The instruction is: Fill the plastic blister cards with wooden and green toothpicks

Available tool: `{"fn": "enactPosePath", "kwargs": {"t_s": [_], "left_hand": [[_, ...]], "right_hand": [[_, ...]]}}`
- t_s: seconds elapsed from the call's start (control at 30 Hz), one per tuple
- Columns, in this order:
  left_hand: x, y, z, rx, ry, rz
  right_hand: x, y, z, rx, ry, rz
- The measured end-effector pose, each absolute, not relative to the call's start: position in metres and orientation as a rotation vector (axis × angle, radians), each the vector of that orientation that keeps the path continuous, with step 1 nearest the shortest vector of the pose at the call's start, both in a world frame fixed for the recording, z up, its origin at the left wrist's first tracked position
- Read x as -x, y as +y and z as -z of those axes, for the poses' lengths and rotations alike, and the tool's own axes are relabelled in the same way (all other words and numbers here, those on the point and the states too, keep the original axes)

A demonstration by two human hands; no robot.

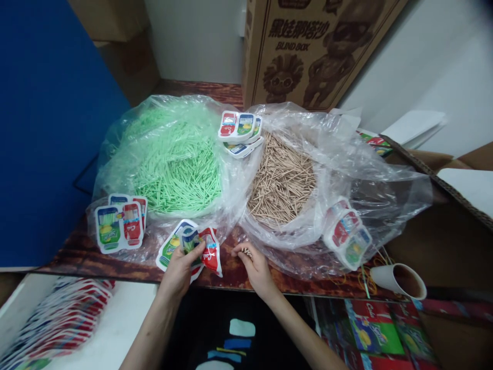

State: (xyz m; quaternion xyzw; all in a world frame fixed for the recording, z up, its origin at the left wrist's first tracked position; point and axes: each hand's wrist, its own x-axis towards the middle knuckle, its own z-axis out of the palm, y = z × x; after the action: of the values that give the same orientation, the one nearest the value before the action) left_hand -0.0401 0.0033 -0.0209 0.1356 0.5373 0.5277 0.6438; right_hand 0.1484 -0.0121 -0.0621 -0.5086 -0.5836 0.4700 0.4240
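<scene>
My left hand (pixel 180 267) grips a printed candy packet (pixel 211 253), its red Cola half bent to the right of the thumb. Under that hand, more flat Cola and Sprite packets (pixel 165 257) lie at the table's front edge. Closed fingers of my right hand (pixel 259 272) pinch a small bundle of thin brown sticks (pixel 246 252), end-on to me. Just beyond it sits an opened clear bag holding a heap of brown sticks (pixel 283 180). Green sticks (pixel 181 174) fill another clear bag at the left.
Packets lie at the left (pixel 119 226), between the bags (pixel 239 128) and at the right (pixel 348 236). A paper cup (pixel 398 280) rests on its side by the right edge. Behind stands a cardboard box (pixel 308 56); a blue panel (pixel 50 128) borders the left.
</scene>
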Motion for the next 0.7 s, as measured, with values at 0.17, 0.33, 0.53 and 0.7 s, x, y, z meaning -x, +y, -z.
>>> {"fn": "enactPosePath", "kwargs": {"t_s": [0.17, 0.33, 0.53, 0.7], "left_hand": [[0.0381, 0.0034, 0.0209, -0.371, 1.235, -1.203], [0.0375, 0.0019, 0.0205, -0.388, 1.234, -1.200], [0.0408, -0.0008, 0.0234, -0.375, 1.242, -1.218], [0.0422, -0.0020, 0.0254, -0.380, 1.232, -1.214]], "right_hand": [[-0.1494, -0.0118, 0.0609, 1.281, -1.470, -1.170], [-0.1495, -0.0121, 0.0624, 1.285, -1.473, -1.169], [-0.1494, -0.0129, 0.0617, 1.304, -1.469, -1.174], [-0.1489, -0.0124, 0.0579, 1.304, -1.464, -1.176]]}}
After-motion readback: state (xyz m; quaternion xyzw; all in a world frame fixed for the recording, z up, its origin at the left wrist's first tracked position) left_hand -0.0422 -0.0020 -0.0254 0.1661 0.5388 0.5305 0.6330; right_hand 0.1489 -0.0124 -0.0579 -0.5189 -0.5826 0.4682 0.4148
